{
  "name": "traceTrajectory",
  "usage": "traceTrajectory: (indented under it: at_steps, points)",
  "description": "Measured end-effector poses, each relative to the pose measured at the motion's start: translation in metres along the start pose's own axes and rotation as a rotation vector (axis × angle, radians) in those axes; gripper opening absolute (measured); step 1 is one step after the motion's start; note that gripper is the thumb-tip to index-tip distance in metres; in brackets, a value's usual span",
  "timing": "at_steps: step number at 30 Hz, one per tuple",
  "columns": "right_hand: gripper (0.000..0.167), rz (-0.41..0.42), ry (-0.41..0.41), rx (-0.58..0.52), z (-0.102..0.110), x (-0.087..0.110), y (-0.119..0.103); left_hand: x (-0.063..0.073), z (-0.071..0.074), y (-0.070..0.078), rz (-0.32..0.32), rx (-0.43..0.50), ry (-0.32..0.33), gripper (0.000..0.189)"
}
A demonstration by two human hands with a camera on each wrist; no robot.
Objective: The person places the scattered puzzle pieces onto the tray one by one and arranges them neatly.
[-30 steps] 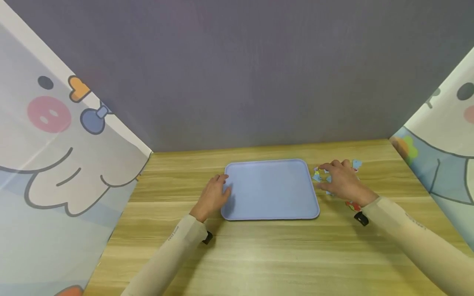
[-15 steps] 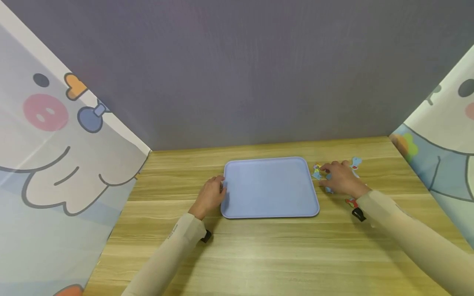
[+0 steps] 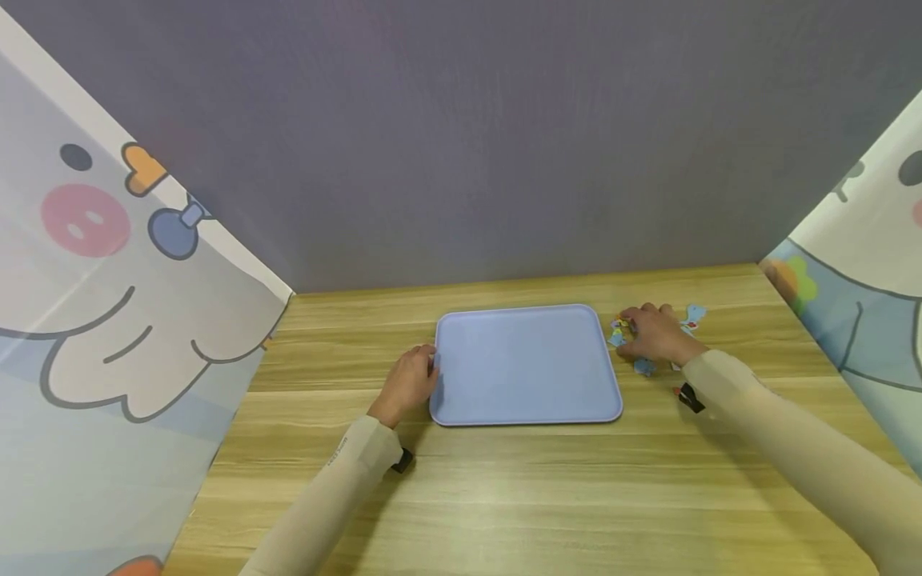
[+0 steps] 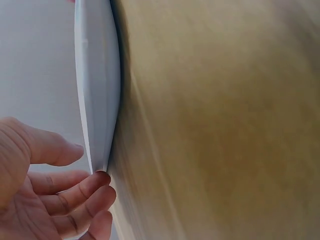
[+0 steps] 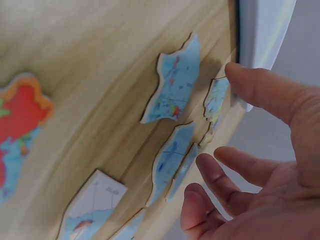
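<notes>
A pale blue rectangular tray lies on the table. At its left edge is my left hand; in the left wrist view the fingertips are right at the rim, the thumb apart from them. My right hand is low over several flat printed puzzle pieces right of the tray. Its thumb and fingers stand spread on either side of a blue-and-yellow puzzle piece by the tray's right edge. Beside it lie a blue puzzle piece and a curved blue one. The hand hides some pieces in the head view.
A red-and-orange piece and a white-and-blue piece lie nearer the right wrist. Another light blue piece is behind the right hand. A grey panel closes the table's back, with cartoon-printed panels at both sides.
My left hand has drawn left from over the tray to its left rim. My right hand has shifted slightly away and left, uncovering a blue piece below it. The tray stays put.
</notes>
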State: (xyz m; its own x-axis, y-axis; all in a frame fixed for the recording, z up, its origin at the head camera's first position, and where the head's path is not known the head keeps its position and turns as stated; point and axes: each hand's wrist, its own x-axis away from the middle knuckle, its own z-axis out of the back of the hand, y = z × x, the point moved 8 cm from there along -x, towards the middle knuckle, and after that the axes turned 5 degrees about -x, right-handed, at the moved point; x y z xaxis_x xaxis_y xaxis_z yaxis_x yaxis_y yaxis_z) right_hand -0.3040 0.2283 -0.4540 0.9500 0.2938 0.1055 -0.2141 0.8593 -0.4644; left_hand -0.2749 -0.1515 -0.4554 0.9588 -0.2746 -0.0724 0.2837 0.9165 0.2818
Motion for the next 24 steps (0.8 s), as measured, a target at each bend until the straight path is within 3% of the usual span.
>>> traceTrajectory:
  at_steps: [11,24]
  points:
    - [0.066,-0.053,-0.01,-0.023,-0.004,-0.011,0.01,-0.001,-0.005,-0.004,0.036,0.01,-0.028,0.037]
    - [0.065,-0.142,-0.066,-0.092,-0.006,-0.018,0.017,-0.003,-0.007,-0.006,0.025,0.025,-0.022,0.036]
